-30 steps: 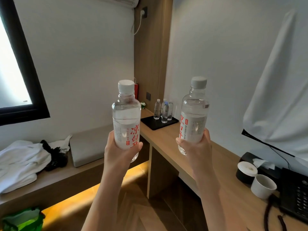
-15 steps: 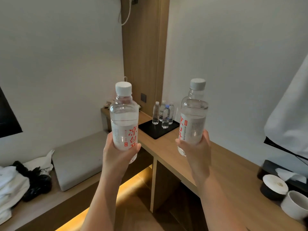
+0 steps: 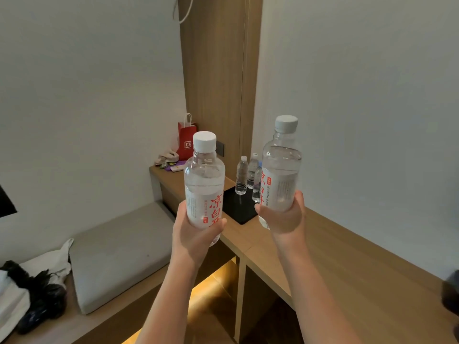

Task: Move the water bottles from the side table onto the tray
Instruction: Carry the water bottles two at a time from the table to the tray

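Two water bottles, both upright, capped and carried in the air, neither on the tray yet. Left bottle [image 3: 205, 184]: left hand [image 3: 196, 234] wraps its lower half, fingers curled round the label. Right bottle [image 3: 280, 175]: right hand [image 3: 283, 219] grasps it near the base in the same way.

Black tray [image 3: 239, 209] lies beyond the hands on the wooden desk [image 3: 347, 256], toward the far corner. Small bottles [image 3: 241, 176] stand at its far side; the near part is bare.

Step in hand: transport, judged roughly mid-task. Next move calls for reaching forward and lowering each bottle upright onto the bare near part, clear of the standing ones, then letting go.

Far left on the desk: red paper bag [image 3: 186, 142]. Near left: grey cushion [image 3: 119, 249].
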